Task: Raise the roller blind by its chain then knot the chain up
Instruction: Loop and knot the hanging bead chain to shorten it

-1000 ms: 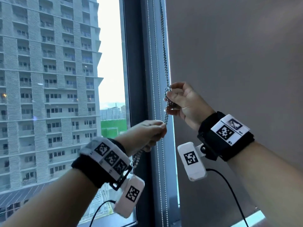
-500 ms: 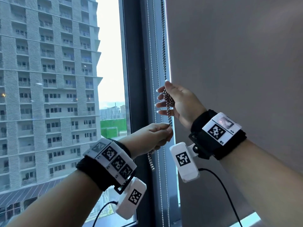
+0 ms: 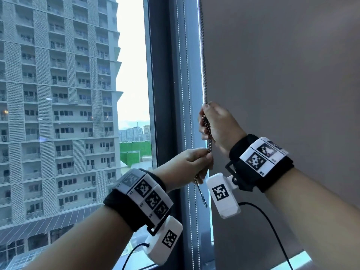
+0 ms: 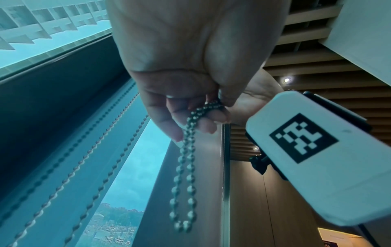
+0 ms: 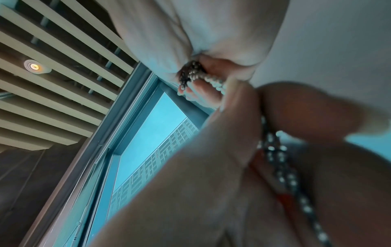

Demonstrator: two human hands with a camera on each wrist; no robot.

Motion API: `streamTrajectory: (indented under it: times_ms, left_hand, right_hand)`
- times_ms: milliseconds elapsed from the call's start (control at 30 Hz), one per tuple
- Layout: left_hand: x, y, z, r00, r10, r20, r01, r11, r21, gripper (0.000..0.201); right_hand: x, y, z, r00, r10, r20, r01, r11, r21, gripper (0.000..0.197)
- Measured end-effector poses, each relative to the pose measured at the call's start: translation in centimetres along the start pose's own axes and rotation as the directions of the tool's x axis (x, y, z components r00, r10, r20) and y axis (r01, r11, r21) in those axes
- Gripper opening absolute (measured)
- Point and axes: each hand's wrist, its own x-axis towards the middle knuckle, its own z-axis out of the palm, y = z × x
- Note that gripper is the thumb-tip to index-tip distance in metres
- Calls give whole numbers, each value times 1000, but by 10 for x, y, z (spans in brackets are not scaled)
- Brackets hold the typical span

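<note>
A metal bead chain (image 3: 203,61) hangs doubled along the left edge of the grey roller blind (image 3: 282,75). My right hand (image 3: 214,123) is curled round a bunched, knotted clump of beads (image 5: 191,73) at mid-height. Just below it, my left hand (image 3: 191,162) pinches the chain between thumb and fingertips. From the left hand the chain's end loop (image 4: 183,192) dangles free, also seen as the end loop (image 3: 201,191) in the head view. The blind covers the window pane on the right down to near the sill.
A dark window frame (image 3: 163,94) stands left of the chain, with a second thin bead chain (image 3: 184,75) hanging along it. Beyond the glass is a tall apartment block (image 3: 58,94). Black cables (image 3: 272,230) trail from the wrist cameras. A slatted ceiling (image 5: 52,66) is overhead.
My right hand, open against the chain half a second ago, has closed round the bunched beads. The left hand has risen closer beneath it, still pinching the chain.
</note>
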Motion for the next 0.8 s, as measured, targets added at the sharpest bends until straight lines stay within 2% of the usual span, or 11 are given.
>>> streamTrajectory:
  times_ms: [133, 367, 533, 667, 800]
  left_hand:
    - [0, -1, -1, 997, 0, -79, -5, 999, -51, 27]
    - [1, -5, 0, 996, -25, -81, 21, 998, -55, 23]
    - [-1, -7, 1, 989, -30, -142, 23, 998, -56, 15]
    - [0, -10, -1, 978, 14, -207, -23, 999, -38, 18]
    - [-2, -11, -6, 966, 58, -252, -55, 998, 21, 42]
  right_hand:
    - [-2, 2, 0, 1000, 15, -10, -15, 1000, -24, 23]
    - [-7, 1, 6, 999, 9, -36, -12, 996, -89, 16]
    - [-9, 0, 6, 999, -18, -28, 14, 990, -137, 22]
    - [-10, 3, 7, 997, -49, -56, 38, 984, -176, 26]
    - [-12, 5, 8, 995, -71, -64, 52, 961, -271, 37]
